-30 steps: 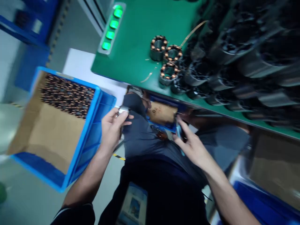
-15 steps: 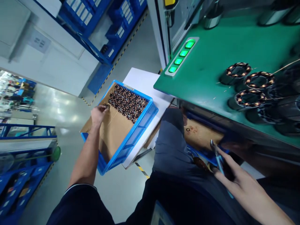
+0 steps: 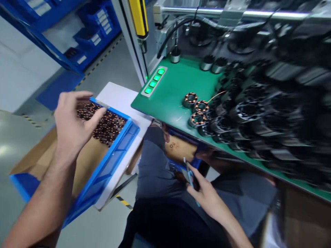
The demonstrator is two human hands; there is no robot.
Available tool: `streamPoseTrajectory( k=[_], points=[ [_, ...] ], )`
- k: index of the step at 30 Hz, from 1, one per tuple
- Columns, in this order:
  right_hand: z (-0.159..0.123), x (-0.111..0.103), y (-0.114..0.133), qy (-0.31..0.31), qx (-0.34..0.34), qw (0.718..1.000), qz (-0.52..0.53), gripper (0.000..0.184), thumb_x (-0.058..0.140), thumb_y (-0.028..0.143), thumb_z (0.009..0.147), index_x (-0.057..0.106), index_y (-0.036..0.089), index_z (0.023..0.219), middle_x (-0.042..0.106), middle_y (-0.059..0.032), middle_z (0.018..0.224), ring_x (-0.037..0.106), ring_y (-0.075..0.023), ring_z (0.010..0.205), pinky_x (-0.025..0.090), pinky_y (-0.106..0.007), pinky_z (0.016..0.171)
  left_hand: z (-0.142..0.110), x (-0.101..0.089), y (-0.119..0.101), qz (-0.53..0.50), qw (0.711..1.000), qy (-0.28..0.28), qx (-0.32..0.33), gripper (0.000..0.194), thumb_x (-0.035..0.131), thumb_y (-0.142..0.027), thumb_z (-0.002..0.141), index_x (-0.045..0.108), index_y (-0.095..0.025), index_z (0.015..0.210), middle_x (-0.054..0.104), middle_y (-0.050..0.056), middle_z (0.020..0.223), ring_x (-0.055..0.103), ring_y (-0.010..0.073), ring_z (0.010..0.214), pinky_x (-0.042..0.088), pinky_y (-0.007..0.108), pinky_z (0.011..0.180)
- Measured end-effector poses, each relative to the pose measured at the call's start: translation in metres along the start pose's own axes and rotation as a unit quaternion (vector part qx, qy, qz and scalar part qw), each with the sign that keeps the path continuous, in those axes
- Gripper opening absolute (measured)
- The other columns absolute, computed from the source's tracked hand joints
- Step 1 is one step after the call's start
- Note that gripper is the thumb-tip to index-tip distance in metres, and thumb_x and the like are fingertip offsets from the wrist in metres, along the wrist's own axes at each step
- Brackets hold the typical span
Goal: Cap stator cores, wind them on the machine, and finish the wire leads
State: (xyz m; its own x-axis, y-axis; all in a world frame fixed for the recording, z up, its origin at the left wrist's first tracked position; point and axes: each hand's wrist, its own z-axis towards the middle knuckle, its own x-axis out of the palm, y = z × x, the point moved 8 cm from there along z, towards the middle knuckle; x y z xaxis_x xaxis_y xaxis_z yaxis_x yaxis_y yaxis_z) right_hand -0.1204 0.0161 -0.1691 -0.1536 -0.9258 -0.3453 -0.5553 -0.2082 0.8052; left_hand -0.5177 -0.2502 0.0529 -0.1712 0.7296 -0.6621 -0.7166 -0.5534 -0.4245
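- The left hand (image 3: 71, 122) hangs over the blue bin (image 3: 113, 156) at the left, fingers loosely curled and a bit apart, nothing gripped that I can see.
- The stators (image 3: 104, 124), small copper-wound rings, sit packed in rows at the bin's far end, right under and just past the fingertips. Near part of the bin shows only a cardboard liner (image 3: 82, 165).
- The right hand (image 3: 207, 196) rests low over the lap, pinching a slim blue-handled tool (image 3: 190, 177) between thumb and fingers, well apart from the bin.
- Handling guess: these look like steel cores with wire, so rigid and fairly heavy for their size, not slippery. The copper windings and any loose wire ends are probably the delicate bit, so I'd grab one by the outer metal ring rather than squeeze the coils.
- Three more stators (image 3: 196, 108) stand on the green bench (image 3: 170, 100) to the right, beside a blurry heap of dark parts (image 3: 258, 113).
- Four green lights (image 3: 154, 81) glow on the bench's left edge.
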Motion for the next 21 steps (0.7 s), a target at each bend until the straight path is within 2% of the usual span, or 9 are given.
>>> streamPoseTrajectory(
  k=[3,5,8,11,13,16,18,19,21],
  points=[
    [-0.004,0.000,0.026,0.006,-0.028,0.999,-0.013,0.084,0.069,0.041,0.101,0.067,0.015,0.181,0.084,-0.0101,0.118,0.086,-0.0302,0.110,0.073,-0.049,0.114,0.014,0.074,-0.110,-0.146,0.970,0.128,0.147,0.037,0.093,-0.052,0.102,0.090,-0.028,0.130,0.085,0.012,0.134,0.077,0.0342,0.126,0.066,0.053,0.116],
    [-0.011,-0.002,0.037,0.009,-0.047,0.999,-0.022,0.084,0.069,0.037,0.101,0.067,0.014,0.181,0.081,-0.0100,0.117,0.084,-0.0295,0.110,0.072,-0.050,0.115,0.018,0.129,-0.157,-0.189,0.943,0.218,0.163,0.031,0.078,-0.045,0.112,0.088,-0.028,0.136,0.080,0.013,0.149,0.075,0.0355,0.142,0.062,0.056,0.129],
    [-0.026,-0.008,0.038,0.006,-0.061,0.998,-0.022,0.083,0.070,0.033,0.101,0.067,0.014,0.182,0.079,-0.0089,0.115,0.080,-0.0271,0.103,0.072,-0.047,0.110,0.020,0.197,-0.184,-0.173,0.920,0.298,0.185,0.034,0.064,-0.046,0.118,0.084,-0.027,0.138,0.078,0.015,0.152,0.077,0.0354,0.137,0.060,0.058,0.129],
    [-0.037,-0.016,0.021,-0.011,-0.045,0.999,-0.006,0.081,0.072,0.031,0.099,0.071,0.018,0.179,0.078,-0.0063,0.111,0.076,-0.0245,0.095,0.072,-0.044,0.102,0.030,0.229,-0.176,-0.136,0.917,0.317,0.200,0.032,0.072,-0.054,0.111,0.084,-0.026,0.119,0.083,0.014,0.137,0.077,0.0364,0.126,0.060,0.057,0.124],
    [-0.042,-0.019,0.006,-0.027,-0.022,0.999,0.007,0.079,0.074,0.032,0.098,0.073,0.019,0.176,0.079,-0.0049,0.108,0.075,-0.0240,0.091,0.071,-0.042,0.096,0.040,0.225,-0.165,-0.147,0.926,0.300,0.176,0.028,0.080,-0.055,0.105,0.082,-0.026,0.104,0.086,0.010,0.119,0.076,0.0337,0.114,0.061,0.053,0.119],
    [-0.050,-0.021,-0.005,-0.060,-0.012,0.998,0.028,0.076,0.071,0.033,0.101,0.073,0.019,0.176,0.080,-0.0053,0.107,0.076,-0.0241,0.090,0.071,-0.039,0.091,0.039,0.188,-0.162,-0.213,0.940,0.247,0.105,0.026,0.086,-0.051,0.101,0.081,-0.027,0.095,0.084,0.005,0.101,0.073,0.0253,0.091,0.065,0.040,0.096],
    [-0.057,-0.026,0.004,-0.094,-0.041,0.994,0.037,0.074,0.066,0.030,0.103,0.074,0.020,0.175,0.082,-0.0071,0.112,0.077,-0.0244,0.092,0.072,-0.039,0.093,0.018,0.156,-0.180,-0.263,0.933,0.228,0.088,0.023,0.091,-0.047,0.100,0.083,-0.026,0.096,0.087,0.004,0.107,0.074,0.0222,0.089,0.063,0.033,0.078],
    [-0.060,-0.030,0.012,-0.113,-0.062,0.991,0.037,0.073,0.063,0.027,0.103,0.074,0.022,0.175,0.082,-0.0079,0.114,0.078,-0.0248,0.095,0.072,-0.040,0.096,0.002,0.143,-0.192,-0.265,0.932,0.232,0.089,0.016,0.092,-0.041,0.100,0.085,-0.026,0.100,0.089,0.005,0.120,0.079,0.0228,0.101,0.064,0.032,0.078],
    [-0.066,-0.040,0.031,-0.149,-0.103,0.983,0.030,0.074,0.061,0.022,0.104,0.074,0.026,0.176,0.082,-0.0078,0.114,0.078,-0.0253,0.098,0.072,-0.041,0.097,-0.032,0.120,-0.217,-0.250,0.938,0.217,0.100,0.012,0.094,-0.034,0.099,0.085,-0.028,0.097,0.090,0.003,0.124,0.081,0.0233,0.110,0.064,0.030,0.074]
  ],
)
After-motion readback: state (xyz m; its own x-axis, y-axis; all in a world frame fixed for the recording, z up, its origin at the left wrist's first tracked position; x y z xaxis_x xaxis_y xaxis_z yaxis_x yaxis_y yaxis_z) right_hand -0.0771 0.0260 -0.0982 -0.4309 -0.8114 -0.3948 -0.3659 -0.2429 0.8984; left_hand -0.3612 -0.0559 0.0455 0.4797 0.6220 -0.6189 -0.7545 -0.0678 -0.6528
